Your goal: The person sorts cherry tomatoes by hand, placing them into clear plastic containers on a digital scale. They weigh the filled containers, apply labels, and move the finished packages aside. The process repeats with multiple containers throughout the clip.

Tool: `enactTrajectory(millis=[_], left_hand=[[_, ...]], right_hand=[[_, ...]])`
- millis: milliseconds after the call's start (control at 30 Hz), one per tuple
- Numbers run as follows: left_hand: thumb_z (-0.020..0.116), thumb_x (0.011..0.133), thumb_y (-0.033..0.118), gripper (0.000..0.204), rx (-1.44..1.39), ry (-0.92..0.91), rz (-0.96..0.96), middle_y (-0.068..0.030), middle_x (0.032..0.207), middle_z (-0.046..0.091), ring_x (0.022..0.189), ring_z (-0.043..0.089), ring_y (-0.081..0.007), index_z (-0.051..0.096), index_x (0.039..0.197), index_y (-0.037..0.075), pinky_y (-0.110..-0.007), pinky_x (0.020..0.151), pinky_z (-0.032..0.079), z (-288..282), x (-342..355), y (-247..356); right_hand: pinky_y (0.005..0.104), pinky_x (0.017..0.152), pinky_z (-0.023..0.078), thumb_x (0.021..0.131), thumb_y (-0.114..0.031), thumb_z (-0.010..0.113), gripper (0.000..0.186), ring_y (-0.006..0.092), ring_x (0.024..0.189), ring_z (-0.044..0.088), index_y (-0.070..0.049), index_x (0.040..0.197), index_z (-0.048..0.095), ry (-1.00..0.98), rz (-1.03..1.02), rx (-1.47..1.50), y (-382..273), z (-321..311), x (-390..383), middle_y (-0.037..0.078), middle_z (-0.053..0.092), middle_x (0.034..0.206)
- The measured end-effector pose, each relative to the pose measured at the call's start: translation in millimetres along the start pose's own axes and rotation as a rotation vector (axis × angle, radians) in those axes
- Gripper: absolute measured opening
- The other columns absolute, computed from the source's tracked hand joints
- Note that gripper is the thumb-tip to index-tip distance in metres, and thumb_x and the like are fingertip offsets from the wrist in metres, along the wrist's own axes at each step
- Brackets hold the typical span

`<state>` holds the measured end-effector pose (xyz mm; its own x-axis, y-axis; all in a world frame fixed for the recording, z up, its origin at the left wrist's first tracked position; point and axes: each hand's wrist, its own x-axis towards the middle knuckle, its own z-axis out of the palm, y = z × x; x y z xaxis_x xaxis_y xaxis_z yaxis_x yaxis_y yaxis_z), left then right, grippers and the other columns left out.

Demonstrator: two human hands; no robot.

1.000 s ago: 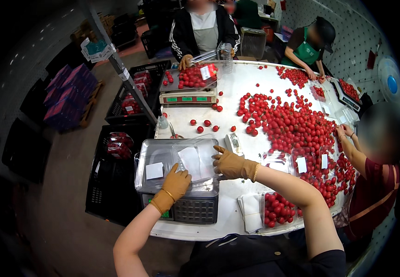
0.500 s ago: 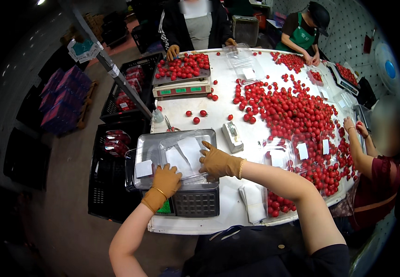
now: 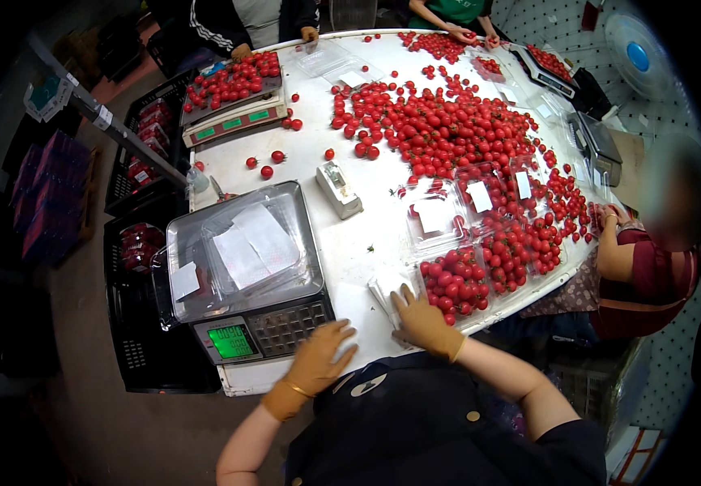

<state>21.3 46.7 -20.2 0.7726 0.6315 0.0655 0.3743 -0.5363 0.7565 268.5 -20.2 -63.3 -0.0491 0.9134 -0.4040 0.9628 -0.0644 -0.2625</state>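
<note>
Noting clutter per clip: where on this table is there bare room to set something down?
The main bare patch of tabletop lies between the near scale and the paper stack at the right hand, nearer than the white device, holding one dark speck. A narrower patch lies between the far scale and the tomato heap. Clear boxes crowd the heap's near side.

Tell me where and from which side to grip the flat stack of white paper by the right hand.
Probably pinch the left long edge of the flat white paper stack, coming from the left: that edge faces bare white table, while round red tomatoes sit close on its right and the tan-gloved right hand partly covers it.
</note>
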Motion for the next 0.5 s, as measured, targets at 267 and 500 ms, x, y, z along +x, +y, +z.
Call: enactTrajectory(millis=[267, 500], left_hand=[[0.06, 0.088, 0.033, 0.072, -0.093, -0.194, -0.335, -0.0385, 0.147, 0.018, 0.138, 0.015, -0.0538, 0.032, 0.141, -0.008, -0.047, 0.114, 0.021, 143, -10, -62], [0.062, 0.086, 0.032, 0.073, -0.078, -0.166, -0.401, -0.0401, 0.145, 0.02, 0.137, 0.016, -0.0542, 0.033, 0.14, -0.007, -0.05, 0.114, 0.02, 153, 9, -52]], right_hand=[[0.0418, 0.077, 0.052, 0.074, -0.003, 0.063, 0.071, 0.0402, 0.1, 0.056, -0.021, 0.139, 0.043, 0.213, 0.109, 0.052, -14, 27, 29, 0.017, 0.037, 0.145], [0.0482, 0.097, 0.042, 0.082, -0.024, 0.067, 0.069, 0.0468, 0.129, 0.038, -0.024, 0.144, 0.037, 0.521, -0.034, 0.041, -7, -11, 84, 0.019, 0.035, 0.148]])
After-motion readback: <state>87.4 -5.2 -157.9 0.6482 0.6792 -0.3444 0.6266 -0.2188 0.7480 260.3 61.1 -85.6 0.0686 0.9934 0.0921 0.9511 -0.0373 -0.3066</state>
